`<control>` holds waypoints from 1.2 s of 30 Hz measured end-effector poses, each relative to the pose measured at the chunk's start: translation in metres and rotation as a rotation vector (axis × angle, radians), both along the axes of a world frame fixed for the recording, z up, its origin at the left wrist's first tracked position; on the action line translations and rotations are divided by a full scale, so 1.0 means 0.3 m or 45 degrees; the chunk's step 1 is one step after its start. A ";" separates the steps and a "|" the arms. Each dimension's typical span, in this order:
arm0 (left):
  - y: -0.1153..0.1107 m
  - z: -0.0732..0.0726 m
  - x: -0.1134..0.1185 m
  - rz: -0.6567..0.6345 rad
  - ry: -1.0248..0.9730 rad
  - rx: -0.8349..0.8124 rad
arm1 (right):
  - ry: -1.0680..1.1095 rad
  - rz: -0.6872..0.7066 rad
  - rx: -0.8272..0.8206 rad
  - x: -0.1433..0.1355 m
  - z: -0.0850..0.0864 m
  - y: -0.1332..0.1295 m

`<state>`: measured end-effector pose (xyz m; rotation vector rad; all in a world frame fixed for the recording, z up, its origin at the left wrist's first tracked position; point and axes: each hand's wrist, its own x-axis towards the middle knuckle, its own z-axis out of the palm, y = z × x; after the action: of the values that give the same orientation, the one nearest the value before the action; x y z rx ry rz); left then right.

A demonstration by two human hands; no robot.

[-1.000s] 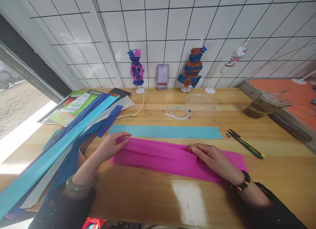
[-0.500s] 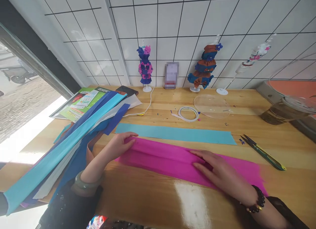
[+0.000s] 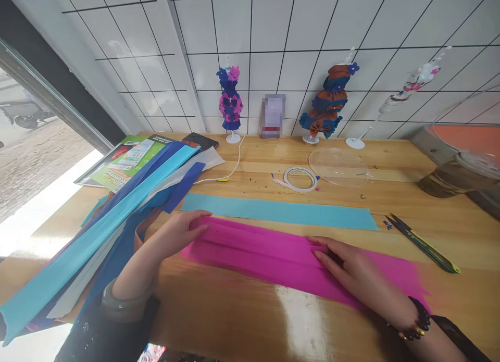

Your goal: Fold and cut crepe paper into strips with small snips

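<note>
A long magenta strip of crepe paper [image 3: 258,252] lies across the wooden table in front of me, with a lengthwise crease along it. At its upper left corner, my left hand [image 3: 183,229] pinches the edge between thumb and fingers. Farther right, my right hand [image 3: 351,265] has thumb and fingertips closed on the strip near its upper edge, and the palm covers part of the paper. Just beyond the magenta piece lies a light blue paper strip [image 3: 281,211], flat and untouched. Yellow-and-black thread snips [image 3: 424,243] rest to the right of both strips.
Left of my arm, a pile of blue, white and brown paper strips [image 3: 105,224] partly covers a green packet [image 3: 128,159]. Behind are a roll of white tape [image 3: 300,179], a clear plastic lid [image 3: 339,166], a phone [image 3: 273,116] and small dressed stands [image 3: 231,102]. A drink cup [image 3: 457,174] stands right.
My hands have drawn very slightly apart along the magenta strip, both keeping hold of it. The camera view has shifted a little; the other things stay in place.
</note>
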<state>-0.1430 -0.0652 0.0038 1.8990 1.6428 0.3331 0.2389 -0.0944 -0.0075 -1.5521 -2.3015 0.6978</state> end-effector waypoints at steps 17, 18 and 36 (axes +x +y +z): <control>-0.007 0.023 -0.029 0.042 0.066 -0.174 | 0.007 -0.024 -0.166 0.018 0.011 -0.009; -0.006 0.023 -0.027 0.038 0.075 -0.180 | 0.014 -0.021 -0.187 0.017 0.020 -0.010; 0.000 0.021 -0.009 -0.031 0.190 -0.216 | 0.200 -0.013 -0.409 0.049 0.090 -0.011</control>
<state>-0.1456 -0.0652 0.0100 1.8509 1.6849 0.0404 0.2536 -0.0978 0.0195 -1.5706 -2.1441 1.1899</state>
